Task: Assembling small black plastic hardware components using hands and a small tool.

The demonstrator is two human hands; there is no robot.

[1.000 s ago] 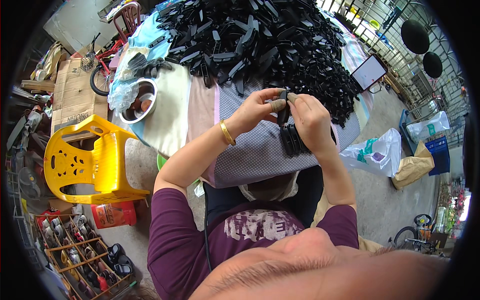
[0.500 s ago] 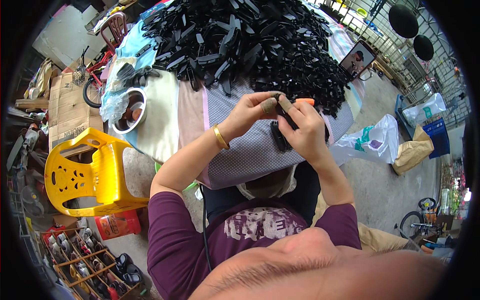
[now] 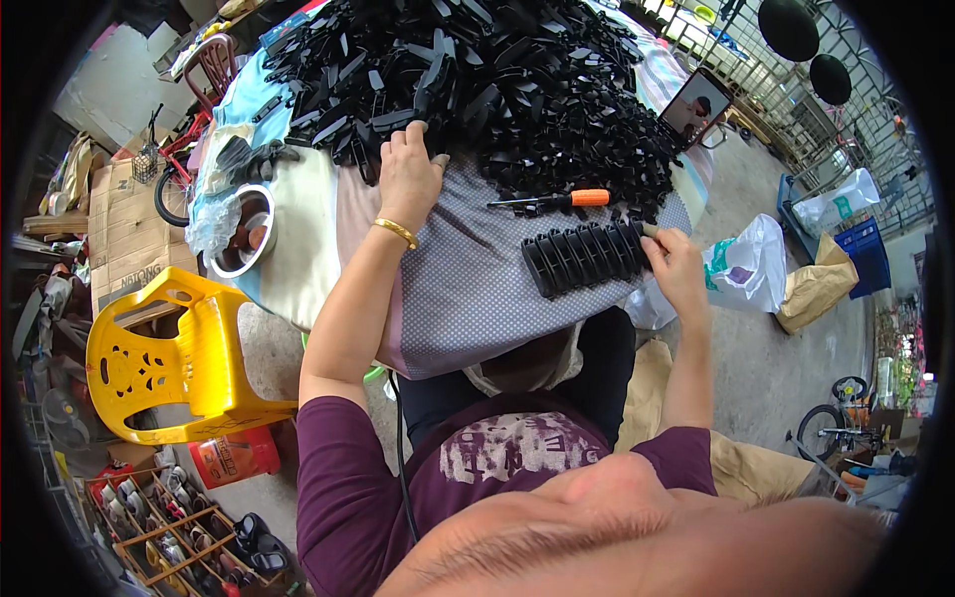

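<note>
My left hand (image 3: 408, 179), with a gold bangle at the wrist, reaches to the near edge of a heap of black plastic parts (image 3: 507, 80). Its fingers are stretched out, thumb apart, and touch the heap. My right hand (image 3: 674, 269) pinches the right end of a row of similar black plastic pieces (image 3: 582, 257), lined up side by side on the dotted cloth (image 3: 453, 298). The piece between its fingers is mostly hidden. Behind this row lies a screwdriver-like tool with an orange handle (image 3: 589, 198) and a slender dark shaft pointing left.
A white bowl (image 3: 267, 261) and dark gloves (image 3: 254, 159) sit at the table's left. At the right edge stands a phone or tablet (image 3: 696, 107). A yellow plastic chair (image 3: 204, 358) is on the left, white plastic bags (image 3: 751, 264) on the right.
My hands were together above the cloth, working on a small dark piece. Now they are apart: the left has gone to the heap, the right to the row, which is now uncovered.
</note>
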